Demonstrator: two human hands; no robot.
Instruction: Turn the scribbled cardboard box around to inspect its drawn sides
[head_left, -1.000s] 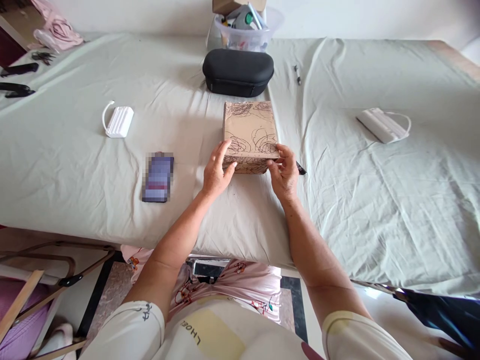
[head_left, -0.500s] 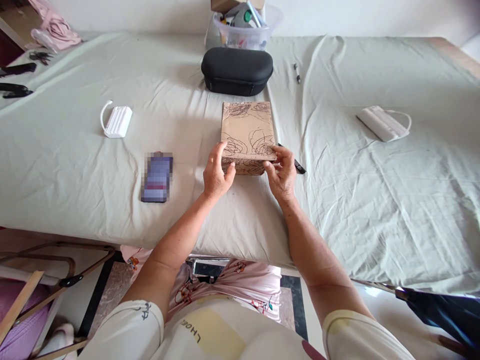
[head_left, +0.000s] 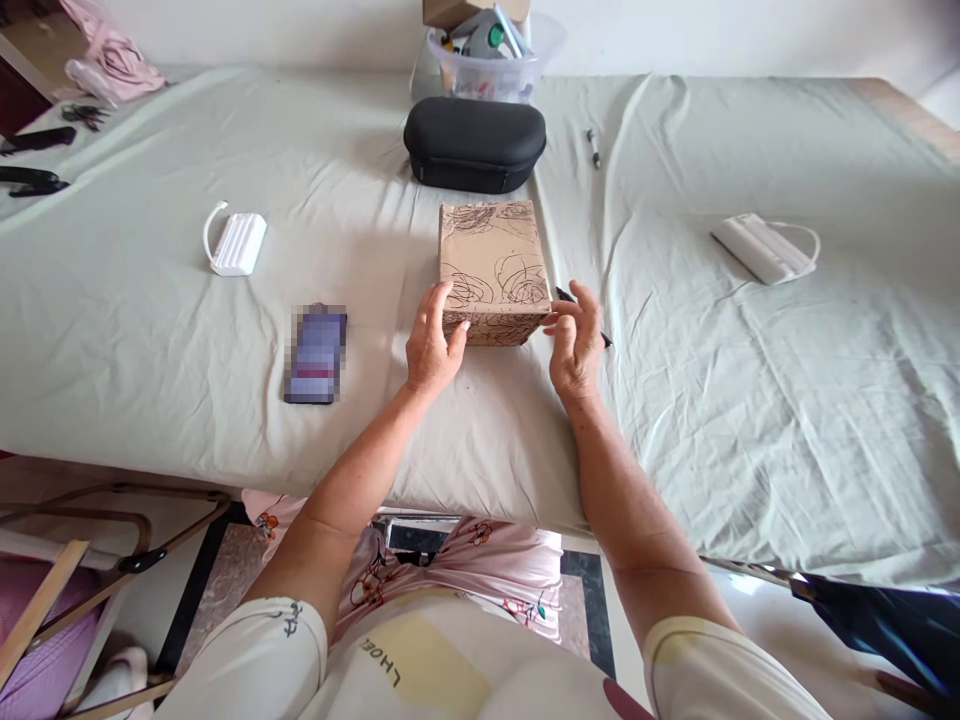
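Note:
A brown cardboard box (head_left: 491, 250) with dark scribbled loops on its top and front sits on the cloth before me. My left hand (head_left: 435, 345) grips its front left corner, fingers along the left side and thumb on the front face. By the front right corner, my right hand (head_left: 576, 345) is open with its fingers apart; its fingertips are at the box's edge, and I cannot tell whether they touch. A black marker (head_left: 607, 341) lies on the cloth, partly hidden behind my right hand.
Beyond the box lies a black zip case (head_left: 475, 148), with a clear plastic tub (head_left: 487, 78) of items behind it. A phone (head_left: 316, 356) and a white power bank (head_left: 240, 244) are left; another white power bank (head_left: 763, 248) is right. A pen (head_left: 593, 148) lies farther back.
My right hand has loosened from the box's front right corner and moved slightly right, its fingers spreading. The box has turned and shifted a little. My left hand stays on its corner.

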